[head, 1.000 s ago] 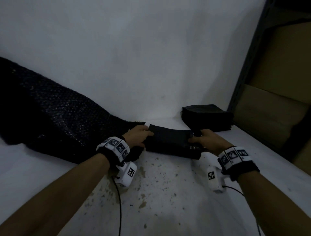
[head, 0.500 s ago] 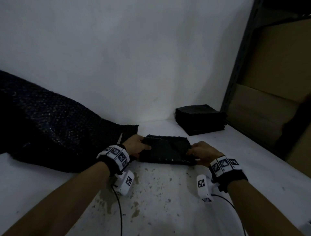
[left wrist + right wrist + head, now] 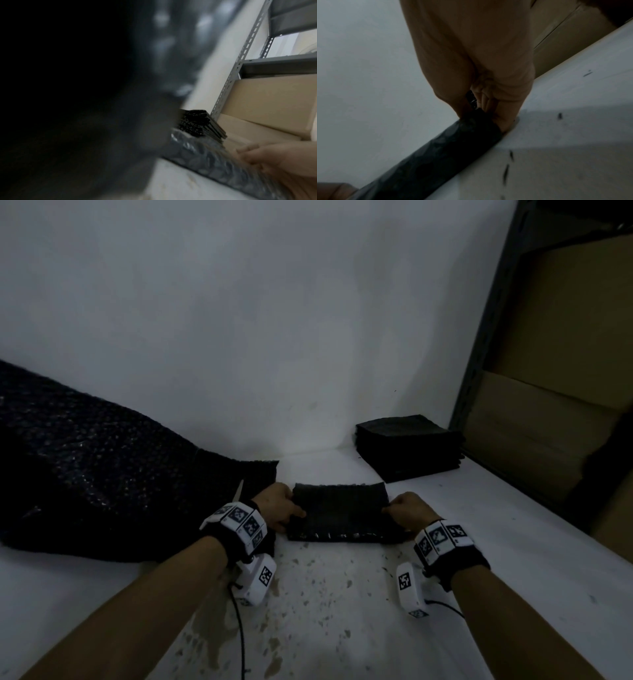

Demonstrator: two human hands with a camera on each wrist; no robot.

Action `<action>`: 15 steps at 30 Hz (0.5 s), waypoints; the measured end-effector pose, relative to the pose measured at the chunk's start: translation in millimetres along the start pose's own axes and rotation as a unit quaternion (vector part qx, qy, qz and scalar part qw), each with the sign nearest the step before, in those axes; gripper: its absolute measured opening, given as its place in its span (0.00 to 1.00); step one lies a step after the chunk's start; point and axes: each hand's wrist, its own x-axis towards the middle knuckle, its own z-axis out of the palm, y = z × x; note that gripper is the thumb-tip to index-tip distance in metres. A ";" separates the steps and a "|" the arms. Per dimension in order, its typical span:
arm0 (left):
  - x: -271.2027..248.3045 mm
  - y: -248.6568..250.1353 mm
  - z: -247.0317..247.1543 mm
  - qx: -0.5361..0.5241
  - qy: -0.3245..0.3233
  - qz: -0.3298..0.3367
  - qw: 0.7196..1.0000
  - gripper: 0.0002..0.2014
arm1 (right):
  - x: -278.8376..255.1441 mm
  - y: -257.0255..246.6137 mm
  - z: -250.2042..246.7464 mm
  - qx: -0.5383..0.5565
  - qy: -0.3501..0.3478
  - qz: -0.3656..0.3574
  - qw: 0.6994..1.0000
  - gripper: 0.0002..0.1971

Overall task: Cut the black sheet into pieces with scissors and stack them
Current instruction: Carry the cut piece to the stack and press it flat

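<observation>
A cut black piece [image 3: 342,511] lies on the white table [image 3: 342,594] between my hands. My left hand [image 3: 279,508] pinches its left edge and my right hand [image 3: 407,510] pinches its right edge. In the right wrist view my right hand [image 3: 481,105] has thumb and fingers clamped on the piece [image 3: 436,152]. The big black bubbled sheet [image 3: 102,467] is heaped at the left. A scissors blade [image 3: 239,489] pokes out just beyond my left wrist. The stack of cut pieces [image 3: 407,446] stands at the back right. The left wrist view is mostly dark, with the piece [image 3: 205,154] and stack [image 3: 197,124] showing.
A grey metal shelf upright [image 3: 479,347] with cardboard boxes [image 3: 548,422] borders the table on the right. A white wall [image 3: 274,320] closes the back. The tabletop near me is stained and speckled.
Both hands have brought the black piece down and toward me, away from the stack. It now lies flatter on the table.
</observation>
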 end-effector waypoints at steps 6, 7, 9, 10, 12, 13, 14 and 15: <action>8.5 2.5 0.4 0.052 -0.002 -0.009 0.999 0.11 | 7.7 -7.3 -4.8 -0.061 -0.014 0.008 0.998 0.16; 10.1 2.8 0.3 0.058 -0.002 -0.009 0.998 0.11 | 8.0 -8.3 -5.4 -0.073 -0.014 0.003 0.997 0.16; 14.5 2.9 0.5 0.068 -0.003 -0.006 0.998 0.11 | 8.6 -9.4 -4.8 -0.093 -0.014 -0.001 0.996 0.18; 16.4 3.3 0.7 0.074 -0.001 -0.002 0.997 0.11 | 8.3 -9.8 -4.6 -0.101 -0.016 -0.002 0.995 0.18; 18.9 5.4 1.2 0.094 0.003 0.007 0.996 0.12 | 6.6 -11.3 -4.3 -0.113 -0.018 -0.002 0.993 0.18; 18.7 6.5 2.0 0.111 0.008 0.010 0.994 0.13 | 6.3 -12.1 -4.6 -0.118 -0.019 -0.003 0.993 0.18; 19.3 6.4 2.8 0.130 0.015 0.011 0.991 0.16 | 6.1 -12.3 -4.3 -0.123 -0.021 -0.003 0.992 0.19; 20.3 5.9 3.9 0.150 0.026 0.012 0.988 0.21 | 5.5 -12.8 -3.8 -0.127 -0.022 -0.001 0.992 0.19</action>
